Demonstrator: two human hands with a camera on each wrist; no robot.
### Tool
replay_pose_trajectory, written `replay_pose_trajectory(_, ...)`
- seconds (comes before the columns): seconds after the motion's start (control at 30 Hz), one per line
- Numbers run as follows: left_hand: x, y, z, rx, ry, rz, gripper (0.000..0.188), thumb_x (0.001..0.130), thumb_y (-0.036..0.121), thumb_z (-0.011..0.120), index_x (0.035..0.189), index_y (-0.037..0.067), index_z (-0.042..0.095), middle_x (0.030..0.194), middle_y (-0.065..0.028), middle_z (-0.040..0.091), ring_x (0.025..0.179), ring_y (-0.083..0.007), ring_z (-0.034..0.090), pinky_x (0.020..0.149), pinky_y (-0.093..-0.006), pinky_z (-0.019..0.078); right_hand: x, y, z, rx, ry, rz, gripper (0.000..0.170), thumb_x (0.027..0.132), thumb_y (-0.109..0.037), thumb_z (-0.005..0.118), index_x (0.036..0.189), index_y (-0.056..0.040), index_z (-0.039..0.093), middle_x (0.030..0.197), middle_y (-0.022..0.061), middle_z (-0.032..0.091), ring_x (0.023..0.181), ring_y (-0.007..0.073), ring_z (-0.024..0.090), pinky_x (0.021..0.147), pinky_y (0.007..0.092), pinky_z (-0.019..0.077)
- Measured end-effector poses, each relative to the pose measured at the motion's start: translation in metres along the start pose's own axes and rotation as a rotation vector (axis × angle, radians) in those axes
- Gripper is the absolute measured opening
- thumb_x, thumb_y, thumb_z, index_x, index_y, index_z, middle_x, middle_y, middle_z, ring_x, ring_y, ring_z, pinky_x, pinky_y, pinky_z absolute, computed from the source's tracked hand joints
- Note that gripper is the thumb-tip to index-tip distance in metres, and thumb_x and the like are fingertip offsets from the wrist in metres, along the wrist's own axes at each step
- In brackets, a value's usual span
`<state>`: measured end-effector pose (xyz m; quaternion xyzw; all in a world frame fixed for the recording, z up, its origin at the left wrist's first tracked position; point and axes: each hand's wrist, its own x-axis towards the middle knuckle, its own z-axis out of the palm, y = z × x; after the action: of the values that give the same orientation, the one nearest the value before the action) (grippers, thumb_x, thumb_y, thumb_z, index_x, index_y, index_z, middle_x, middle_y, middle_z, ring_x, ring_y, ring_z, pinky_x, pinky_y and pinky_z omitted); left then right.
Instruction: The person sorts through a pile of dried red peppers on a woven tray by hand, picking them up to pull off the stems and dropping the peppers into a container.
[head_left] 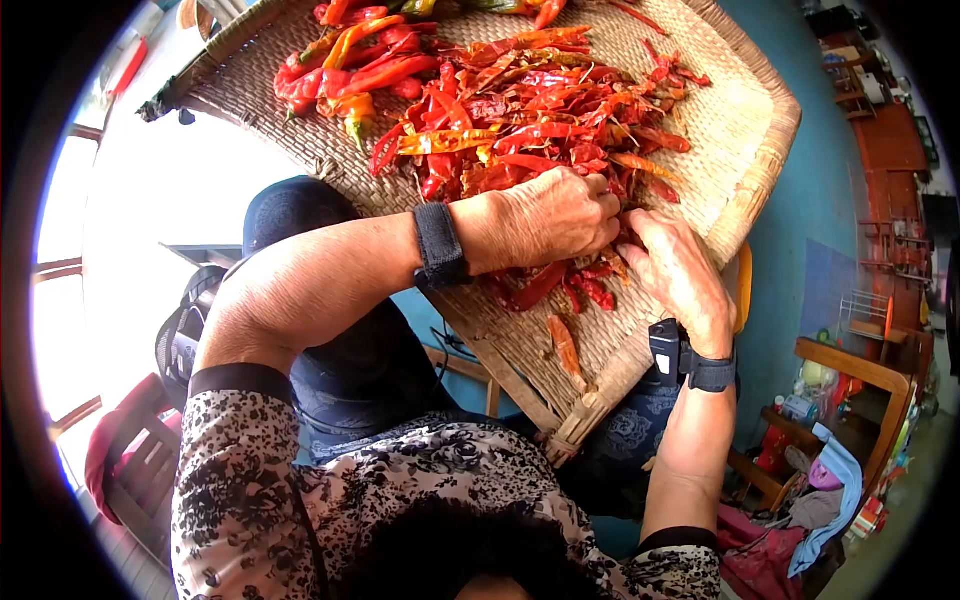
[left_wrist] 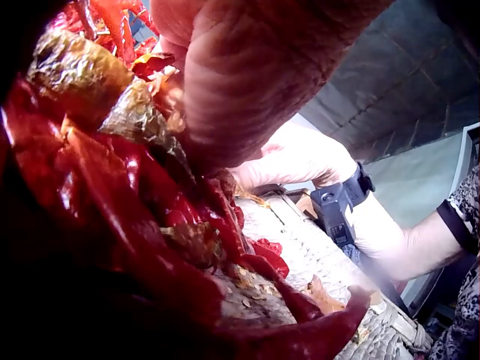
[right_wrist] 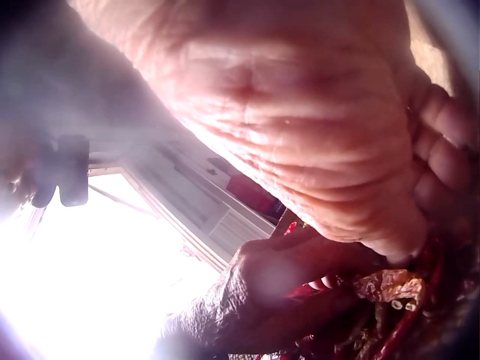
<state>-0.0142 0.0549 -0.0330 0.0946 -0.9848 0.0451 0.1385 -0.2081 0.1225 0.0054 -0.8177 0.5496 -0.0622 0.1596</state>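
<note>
Both hands meet at the lower right side of a pile of red peppers [head_left: 540,120]. The left hand [head_left: 560,215] has curled fingers pinching among wrinkled peppers; in the left wrist view its fingers [left_wrist: 247,82] press close beside a pale, dried piece [left_wrist: 139,112]. Facing it, the right hand [head_left: 680,270] bends its thumb and fingers in to the same spot. The right wrist view has the right hand's palm [right_wrist: 300,127] large, its thumb tip against a dried orange pepper piece [right_wrist: 390,285], with the left hand [right_wrist: 262,285] beside it. The fingertips are partly hidden.
A woven tray [head_left: 740,110] lies across the person's lap, its corner pointing toward the body. Fresher red and orange peppers [head_left: 370,65] are heaped at its upper left. One dried pepper [head_left: 565,350] lies near the corner. A wooden chair [head_left: 860,380] with cloths stands at right.
</note>
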Motion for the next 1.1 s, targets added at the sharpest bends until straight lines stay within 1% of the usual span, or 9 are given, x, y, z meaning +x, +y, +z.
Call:
replay_pose_trajectory(0.5, 0.002, 0.001, 0.000, 0.019, -0.005, -0.005, 0.015, 0.079, 0.018, 0.059, 0.088, 0.007, 0.059, 0.085, -0.0031, 0.055, 0.086, -0.0192, 0.055, 0.064, -0.0275, 0.0501, 0.000, -0.003, -0.001, 0.016, -0.055, 0.051, 0.017, 0.083, -0.009, 0.062, 0.093, 0.0007, 0.053, 0.087, 0.0189, 0.057, 0.086, 0.0388, 0.055, 0.074, 0.0457, 0.0444)
replay_pose_trajectory(0.6, 0.001, 0.002, 0.002, 0.001, -0.004, -0.020, 0.015, 0.080, 0.018, 0.058, 0.089, 0.006, 0.059, 0.085, -0.0032, 0.055, 0.085, -0.0190, 0.055, 0.065, -0.0274, 0.0500, -0.002, -0.004, 0.001, -0.002, -0.012, 0.001, 0.017, 0.083, -0.010, 0.061, 0.095, 0.0006, 0.054, 0.088, 0.0195, 0.057, 0.088, 0.0386, 0.055, 0.076, 0.0454, 0.0448)
replay_pose_trajectory(0.7, 0.001, 0.001, 0.003, 0.015, 0.029, -0.009, 0.014, 0.080, 0.018, 0.058, 0.088, 0.006, 0.060, 0.085, -0.0031, 0.055, 0.084, -0.0187, 0.055, 0.065, -0.0274, 0.0500, -0.001, -0.009, -0.002, -0.027, -0.114, 0.078, 0.021, 0.084, -0.011, 0.061, 0.100, 0.0005, 0.055, 0.094, 0.0203, 0.057, 0.092, 0.0384, 0.055, 0.079, 0.0450, 0.0448)
replay_pose_trajectory(0.77, 0.001, 0.002, 0.004, 0.009, 0.015, -0.018, 0.014, 0.080, 0.018, 0.057, 0.087, 0.006, 0.060, 0.085, -0.0030, 0.056, 0.084, -0.0185, 0.055, 0.065, -0.0274, 0.0501, -0.005, -0.010, 0.003, -0.064, -0.081, 0.105, 0.027, 0.085, -0.012, 0.060, 0.109, 0.0001, 0.056, 0.105, 0.0201, 0.058, 0.098, 0.0367, 0.054, 0.086, 0.0437, 0.0441)
replay_pose_trajectory(0.8, 0.001, 0.002, 0.004, 0.008, 0.015, -0.019, 0.014, 0.080, 0.018, 0.057, 0.087, 0.006, 0.060, 0.085, -0.0030, 0.056, 0.084, -0.0185, 0.055, 0.065, -0.0274, 0.0501, -0.005, -0.009, 0.006, -0.063, -0.081, 0.104, 0.027, 0.085, -0.012, 0.060, 0.109, 0.0001, 0.056, 0.105, 0.0201, 0.058, 0.098, 0.0367, 0.054, 0.086, 0.0437, 0.0441)
replay_pose_trajectory(0.87, 0.002, 0.004, 0.004, 0.029, 0.020, -0.033, 0.014, 0.080, 0.018, 0.057, 0.087, 0.006, 0.060, 0.085, -0.0029, 0.056, 0.084, -0.0185, 0.055, 0.065, -0.0274, 0.0501, -0.007, -0.005, 0.010, -0.045, 0.088, -0.040, 0.024, 0.080, -0.005, 0.061, 0.102, 0.0049, 0.055, 0.095, 0.0212, 0.057, 0.089, 0.0417, 0.055, 0.076, 0.0454, 0.0454)
replay_pose_trajectory(1.0, 0.002, 0.002, 0.004, 0.035, 0.043, -0.002, 0.014, 0.080, 0.018, 0.057, 0.087, 0.006, 0.060, 0.084, -0.0029, 0.056, 0.084, -0.0185, 0.055, 0.066, -0.0273, 0.0500, -0.009, -0.002, 0.012, -0.051, 0.115, -0.055, 0.026, 0.080, -0.005, 0.061, 0.103, 0.0056, 0.055, 0.095, 0.0211, 0.057, 0.089, 0.0413, 0.055, 0.077, 0.0455, 0.0452)
replay_pose_trajectory(1.07, 0.002, 0.002, 0.004, 0.029, 0.040, -0.009, 0.015, 0.080, 0.019, 0.057, 0.088, 0.007, 0.060, 0.085, -0.0030, 0.056, 0.084, -0.0184, 0.055, 0.066, -0.0269, 0.0499, -0.009, -0.006, 0.008, -0.095, -0.099, 0.118, 0.036, 0.087, -0.014, 0.060, 0.119, -0.0006, 0.053, 0.118, 0.0184, 0.056, 0.109, 0.0336, 0.052, 0.094, 0.0413, 0.0420)
replay_pose_trajectory(1.1, 0.002, 0.003, 0.003, 0.030, 0.040, -0.009, 0.015, 0.080, 0.019, 0.057, 0.088, 0.007, 0.060, 0.085, -0.0030, 0.056, 0.084, -0.0184, 0.055, 0.066, -0.0269, 0.0499, -0.009, -0.006, 0.008, -0.096, -0.099, 0.117, 0.036, 0.087, -0.014, 0.060, 0.119, -0.0006, 0.053, 0.118, 0.0184, 0.056, 0.109, 0.0336, 0.052, 0.094, 0.0413, 0.0420)
